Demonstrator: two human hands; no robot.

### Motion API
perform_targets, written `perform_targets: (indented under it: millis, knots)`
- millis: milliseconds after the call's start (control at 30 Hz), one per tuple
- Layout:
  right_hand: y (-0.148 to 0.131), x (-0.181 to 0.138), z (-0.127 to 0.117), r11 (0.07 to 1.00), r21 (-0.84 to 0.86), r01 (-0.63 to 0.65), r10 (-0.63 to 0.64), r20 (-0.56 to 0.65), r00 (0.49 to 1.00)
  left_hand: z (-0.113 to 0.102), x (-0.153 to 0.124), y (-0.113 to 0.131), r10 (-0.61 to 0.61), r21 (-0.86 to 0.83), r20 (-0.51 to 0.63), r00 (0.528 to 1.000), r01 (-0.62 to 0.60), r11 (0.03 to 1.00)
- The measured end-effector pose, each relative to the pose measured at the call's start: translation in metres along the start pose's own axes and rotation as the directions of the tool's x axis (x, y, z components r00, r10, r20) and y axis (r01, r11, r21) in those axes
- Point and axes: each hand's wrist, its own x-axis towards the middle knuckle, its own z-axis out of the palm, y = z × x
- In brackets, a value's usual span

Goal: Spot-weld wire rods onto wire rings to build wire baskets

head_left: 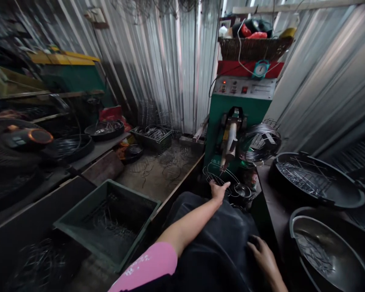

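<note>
A green metal machine (pixel 240 109) stands ahead, with a brown woven basket (pixel 255 48) on it and a round grey wire frame (pixel 214 172) just before it. A green plastic crate (pixel 79 227) lies left. Two dark round metal pans (pixel 346 200) sit right, on the surface (pixel 270 194).

The machine (pixel 240 109) is green, with a red band (pixel 249 67) on top and a pale grey control panel (pixel 255 87) dotted with red lights. The wire ring (pixel 214 173) is dark grey. The sleeve (pixel 152 261) is pink with small white marks. The crate (pixel 79 227) is dull green. The wall (pixel 158 61) is silver with upright ribs. The pans (pixel 349 195) are black.
</note>
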Motion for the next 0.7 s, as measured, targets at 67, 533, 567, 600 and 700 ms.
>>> perform_targets:
  millis: [67,533,567,600,700]
  knots:
    - [0.001,-0.006,0.008,1.000,-0.015,0.003,-0.003,0.018,1.000,-0.001,0.007,-0.005,0.030,0.030,-0.016,0.999,-0.029,0.999]
    - [-0.010,-0.009,0.019,0.999,-0.031,-0.016,0.015,-0.035,0.999,-0.018,0.023,-0.012,0.045,0.029,0.139,0.989,-0.050,0.998]
    - [-0.010,-0.009,0.019,0.999,-0.019,-0.025,0.024,-0.041,0.999,-0.020,0.025,-0.011,0.044,0.029,0.150,0.988,-0.049,0.998]
    - [-0.010,-0.009,0.018,0.999,-0.006,-0.034,0.033,-0.044,0.998,-0.021,0.027,-0.010,0.042,0.030,0.165,0.985,-0.048,0.998]
    - [-0.011,-0.006,0.013,0.998,0.036,-0.060,0.061,-0.025,0.998,-0.031,0.037,-0.002,0.022,0.007,0.276,0.961,-0.025,1.000]
